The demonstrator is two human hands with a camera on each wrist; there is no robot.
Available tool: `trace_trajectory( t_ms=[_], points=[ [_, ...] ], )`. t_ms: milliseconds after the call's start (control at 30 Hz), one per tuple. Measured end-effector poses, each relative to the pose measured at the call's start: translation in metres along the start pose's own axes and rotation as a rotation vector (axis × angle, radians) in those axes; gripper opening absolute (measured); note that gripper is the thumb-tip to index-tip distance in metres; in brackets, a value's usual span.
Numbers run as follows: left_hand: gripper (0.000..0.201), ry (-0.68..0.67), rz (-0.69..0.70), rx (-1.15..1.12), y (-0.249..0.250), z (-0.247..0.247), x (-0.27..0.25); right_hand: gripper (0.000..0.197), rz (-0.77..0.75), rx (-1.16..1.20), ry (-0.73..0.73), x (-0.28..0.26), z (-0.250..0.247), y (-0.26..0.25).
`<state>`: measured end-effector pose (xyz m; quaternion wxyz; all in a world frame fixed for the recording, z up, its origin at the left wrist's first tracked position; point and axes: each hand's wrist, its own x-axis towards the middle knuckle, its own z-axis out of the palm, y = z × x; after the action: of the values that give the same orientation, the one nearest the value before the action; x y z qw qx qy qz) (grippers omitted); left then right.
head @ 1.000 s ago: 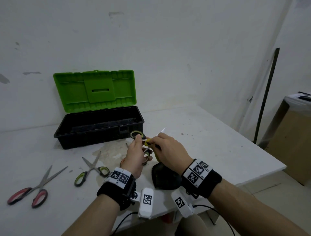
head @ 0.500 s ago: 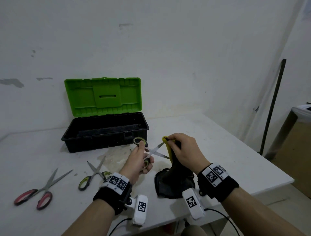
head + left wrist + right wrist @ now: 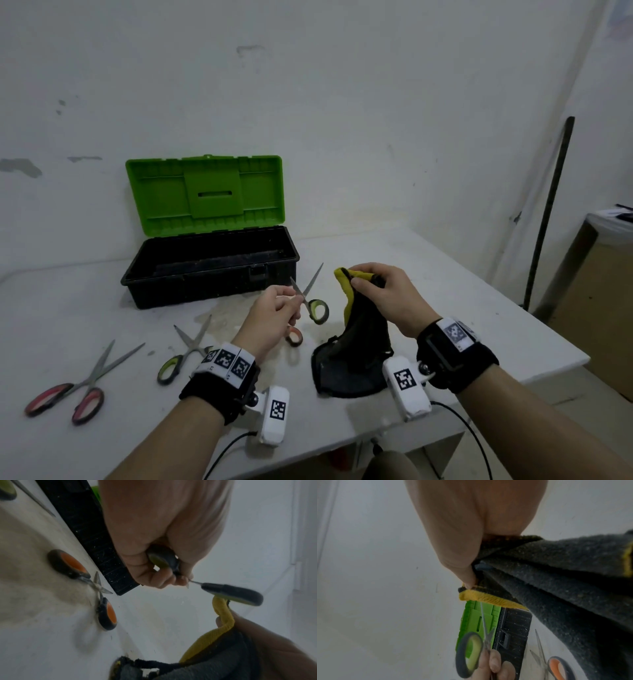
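Dim, flat indoor light; soft shadows; wrist views blurred, noisy; wide-angle edge distortion.

Open green-handled scissors point(image 3: 310, 301) aloft beside half-lifted black, yellow-edged cloth point(image 3: 364, 329)

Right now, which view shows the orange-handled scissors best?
Left wrist: the orange-handled scissors lie whole on the table, both loops and blades visible. Head shows one loop behind the left hand; right wrist, one loop and blades.

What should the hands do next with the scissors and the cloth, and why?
Probably bring the cloth across to wipe the scissors. The left hand holds them up, blades apart; the right hand grips the cloth lifted beside them, not touching.
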<state>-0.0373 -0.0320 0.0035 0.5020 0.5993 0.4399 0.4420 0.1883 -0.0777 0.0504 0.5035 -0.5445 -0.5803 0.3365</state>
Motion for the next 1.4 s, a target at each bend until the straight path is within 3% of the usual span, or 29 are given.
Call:
trace_trajectory(
  t_ms=[200,400,700,933,1200,1400],
  points=[
    [0.025,-0.027,-0.004,-0.010,-0.002,0.001,-0.001,0.016,0.059,0.142,-0.128,-0.007,0.000,-0.006],
    [0.021,-0.001,0.039,0.104,-0.011,0.001,0.005,0.013,0.003,-0.046,-0.111,-0.009,0.010,-0.004],
    [0.016,-0.094,0.020,0.004,-0.010,0.007,0.004,0.015,-0.397,-0.514,-0.042,-0.007,0.038,0.010],
    [0.015,-0.094,0.011,-0.049,-0.007,0.012,0.002,0.016,-0.462,-0.638,-0.032,-0.003,0.048,0.023],
    [0.007,-0.101,-0.033,-0.061,-0.016,0.010,0.003,0.011,-0.339,-0.650,0.237,0.019,0.029,0.023],
    [0.005,-0.116,-0.045,-0.124,-0.010,0.016,0.003,0.010,-0.388,-0.646,-0.004,-0.002,0.049,0.021]
  ],
)
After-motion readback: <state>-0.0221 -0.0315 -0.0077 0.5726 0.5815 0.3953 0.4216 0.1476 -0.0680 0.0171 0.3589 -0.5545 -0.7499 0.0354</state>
